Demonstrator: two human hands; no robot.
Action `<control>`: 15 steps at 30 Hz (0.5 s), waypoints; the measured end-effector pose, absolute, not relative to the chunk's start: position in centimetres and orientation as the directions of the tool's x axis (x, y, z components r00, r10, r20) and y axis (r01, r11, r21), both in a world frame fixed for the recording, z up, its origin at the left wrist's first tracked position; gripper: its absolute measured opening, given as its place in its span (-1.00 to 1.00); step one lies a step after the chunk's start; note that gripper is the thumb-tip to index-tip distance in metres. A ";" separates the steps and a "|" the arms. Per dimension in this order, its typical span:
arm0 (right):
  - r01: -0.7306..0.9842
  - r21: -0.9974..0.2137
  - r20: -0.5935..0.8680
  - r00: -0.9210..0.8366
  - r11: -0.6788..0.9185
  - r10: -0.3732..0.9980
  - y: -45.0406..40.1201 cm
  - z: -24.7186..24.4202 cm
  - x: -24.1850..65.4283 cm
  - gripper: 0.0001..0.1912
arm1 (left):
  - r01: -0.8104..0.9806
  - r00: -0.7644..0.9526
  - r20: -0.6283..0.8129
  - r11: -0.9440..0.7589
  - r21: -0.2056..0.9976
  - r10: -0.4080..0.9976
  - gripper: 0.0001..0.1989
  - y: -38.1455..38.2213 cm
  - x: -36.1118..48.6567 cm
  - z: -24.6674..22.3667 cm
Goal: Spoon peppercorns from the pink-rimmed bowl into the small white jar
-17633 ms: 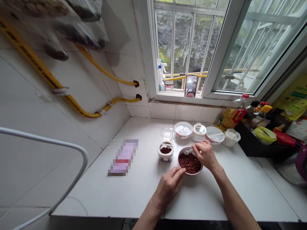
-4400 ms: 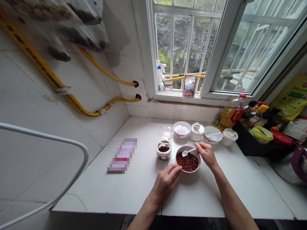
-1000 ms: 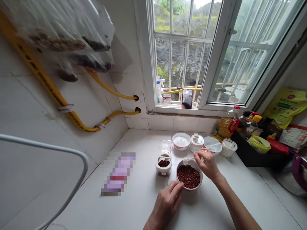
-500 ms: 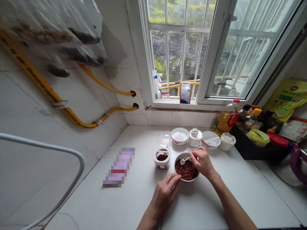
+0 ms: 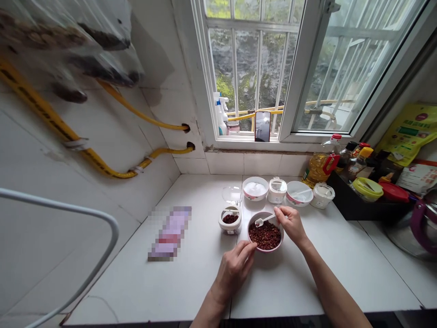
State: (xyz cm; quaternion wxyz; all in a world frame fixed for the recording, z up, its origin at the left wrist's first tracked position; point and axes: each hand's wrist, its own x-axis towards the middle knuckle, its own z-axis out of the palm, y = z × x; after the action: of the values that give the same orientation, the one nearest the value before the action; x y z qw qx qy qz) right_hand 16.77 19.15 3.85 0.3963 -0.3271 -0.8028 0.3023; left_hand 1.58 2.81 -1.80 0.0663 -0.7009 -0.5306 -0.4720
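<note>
Lower centre: right hand [image 5: 291, 224] pinching white spoon [image 5: 260, 222], long axis slanting down-left over bowl [image 5: 268, 250]; left hand [image 5: 236, 265], gripping bowl's lower-left rim, nearer jar [image 5: 229, 230].

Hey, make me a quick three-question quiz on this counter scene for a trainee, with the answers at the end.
1. Multiple choice: which grip holds the white spoon?
A: left
B: right
C: neither

2. True or false: the lid of the jar with dark red bits is shut.

3. Fill in the missing word: the left grip touches the near-left ____ of the bowl of dark red bits.

Key:
1. B: the right grip.
2. False: the jar has its clear lid open.
3. Rim.
</note>
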 end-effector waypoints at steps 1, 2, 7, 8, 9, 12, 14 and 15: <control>0.262 -0.784 0.406 -0.469 0.563 0.784 19.1 3.9 16.8 -0.49 | 0.806 -0.009 0.735 -0.430 0.406 0.678 -0.76 2.8 1.6 -1.8; 0.235 -0.819 0.378 -0.466 0.523 0.800 19.1 4.0 16.8 -0.48 | 0.806 -0.008 0.735 -0.431 0.406 0.678 -0.76 2.8 1.6 -1.8; 0.122 -0.918 0.287 -0.450 0.377 0.846 19.2 4.1 16.7 -0.47 | 0.808 -0.009 0.727 -0.424 0.410 0.686 -0.76 2.9 1.6 -2.0; 0.106 -0.927 0.277 -0.449 0.359 0.849 19.3 4.1 16.7 -0.47 | 0.810 -0.008 0.729 -0.423 0.407 0.685 -0.76 2.9 1.6 -2.0; 0.095 -0.934 0.269 -0.449 0.345 0.852 19.3 4.1 16.7 -0.46 | 0.811 -0.008 0.729 -0.422 0.405 0.684 -0.77 2.9 1.6 -2.1; 0.083 -0.943 0.253 -0.447 0.321 0.858 19.4 4.1 16.6 -0.46 | 0.811 -0.003 0.730 -0.426 0.401 0.683 -0.76 2.8 1.5 -2.0; 0.085 -0.945 0.246 -0.445 0.315 0.861 19.3 4.1 16.6 -0.46 | 0.809 0.000 0.735 -0.432 0.399 0.678 -0.76 2.8 1.5 -1.8; 0.087 -0.945 0.245 -0.445 0.314 0.862 19.3 4.1 16.6 -0.46 | 0.809 0.000 0.737 -0.434 0.397 0.676 -0.76 2.8 1.5 -1.7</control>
State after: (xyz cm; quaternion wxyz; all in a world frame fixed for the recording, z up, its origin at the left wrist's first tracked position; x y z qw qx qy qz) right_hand 16.56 19.31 4.06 0.4046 -0.3377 -0.7023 0.4786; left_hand 1.50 2.80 -1.75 0.0707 -0.7036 -0.5275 -0.4708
